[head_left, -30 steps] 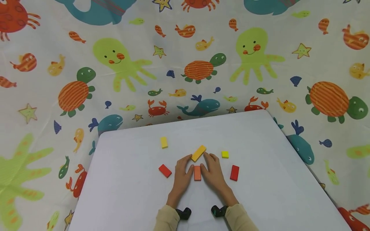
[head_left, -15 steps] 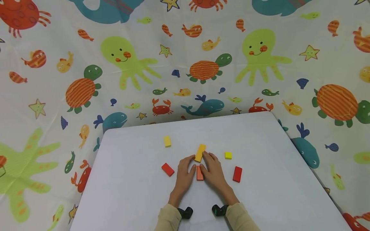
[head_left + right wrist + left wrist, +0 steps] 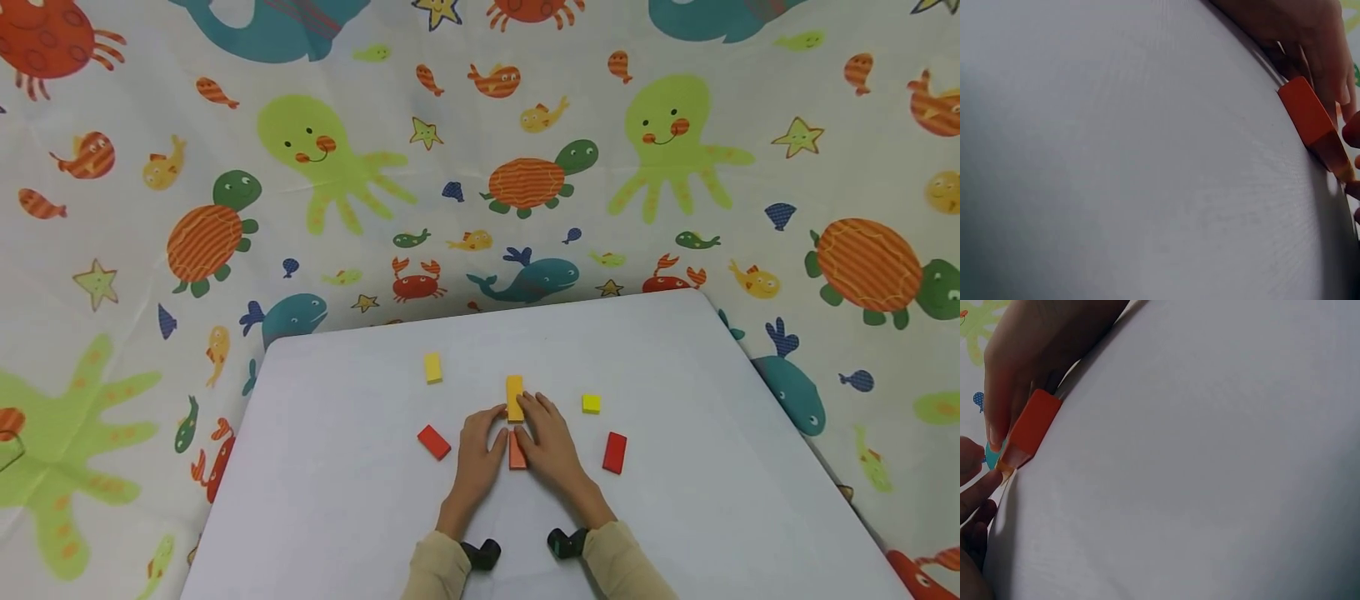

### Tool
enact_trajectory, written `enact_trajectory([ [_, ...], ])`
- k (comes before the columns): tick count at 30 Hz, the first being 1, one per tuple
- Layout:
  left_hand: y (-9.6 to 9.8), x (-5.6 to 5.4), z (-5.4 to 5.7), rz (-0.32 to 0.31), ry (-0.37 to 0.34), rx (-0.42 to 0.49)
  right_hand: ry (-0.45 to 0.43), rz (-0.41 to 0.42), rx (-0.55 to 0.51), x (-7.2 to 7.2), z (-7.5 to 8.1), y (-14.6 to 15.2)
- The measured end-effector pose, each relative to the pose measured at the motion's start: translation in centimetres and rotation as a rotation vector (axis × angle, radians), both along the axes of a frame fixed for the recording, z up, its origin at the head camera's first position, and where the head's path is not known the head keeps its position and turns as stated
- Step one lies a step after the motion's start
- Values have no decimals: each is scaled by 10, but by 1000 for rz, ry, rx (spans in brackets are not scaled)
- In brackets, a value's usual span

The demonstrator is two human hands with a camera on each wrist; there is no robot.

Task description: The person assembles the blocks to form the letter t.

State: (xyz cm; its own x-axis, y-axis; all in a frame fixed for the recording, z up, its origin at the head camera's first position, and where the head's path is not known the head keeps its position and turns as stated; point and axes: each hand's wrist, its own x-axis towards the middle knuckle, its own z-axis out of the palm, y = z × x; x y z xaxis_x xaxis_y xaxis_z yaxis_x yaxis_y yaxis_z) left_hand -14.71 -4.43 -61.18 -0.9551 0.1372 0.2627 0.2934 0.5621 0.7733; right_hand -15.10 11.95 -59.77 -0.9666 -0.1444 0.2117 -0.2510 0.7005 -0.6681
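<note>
A long yellow-orange block [image 3: 514,390] lies upright in line with an orange-red block [image 3: 517,457], a small gap between them, at the middle of the white table. My left hand [image 3: 476,462] has its index fingertip at the left edge of the yellow-orange block and its thumb beside the orange-red block. With its fingers, my right hand [image 3: 555,446] touches the right side of the yellow-orange block; its thumb lies against the orange-red block's top right. The wrist views show the orange-red block [image 3: 1035,422] close up between fingers, the yellow-orange one mostly hidden.
Around the hands lie a pale yellow block [image 3: 432,367], a small bright yellow block [image 3: 591,404], a red block [image 3: 434,442] on the left and another red block [image 3: 615,452] on the right. A sea-animal patterned cloth [image 3: 450,275] hangs behind the white table [image 3: 337,483].
The yellow-orange block has turned from a slant to straight, in line with the orange-red block. My right fingers have shifted left with it. The head view has moved slightly.
</note>
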Motion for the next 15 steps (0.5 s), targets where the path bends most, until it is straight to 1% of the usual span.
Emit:
enact_trajectory([
  [3, 0, 1, -1, -11, 0, -6, 9, -5, 9, -2, -1, -1],
  [7, 0, 0, -1, -11, 17, -9, 53, -17, 29, -5, -2, -3],
  [10, -3, 0, 2, -26, 2, -22, 74, -27, 27, -6, -3, -5],
  [12, -6, 1, 7, -48, -33, -39, 77, -34, 16, -6, -2, -6],
  [15, -14, 5, 20, -77, -87, -56, 86, -43, -3, -6, 0, -7],
])
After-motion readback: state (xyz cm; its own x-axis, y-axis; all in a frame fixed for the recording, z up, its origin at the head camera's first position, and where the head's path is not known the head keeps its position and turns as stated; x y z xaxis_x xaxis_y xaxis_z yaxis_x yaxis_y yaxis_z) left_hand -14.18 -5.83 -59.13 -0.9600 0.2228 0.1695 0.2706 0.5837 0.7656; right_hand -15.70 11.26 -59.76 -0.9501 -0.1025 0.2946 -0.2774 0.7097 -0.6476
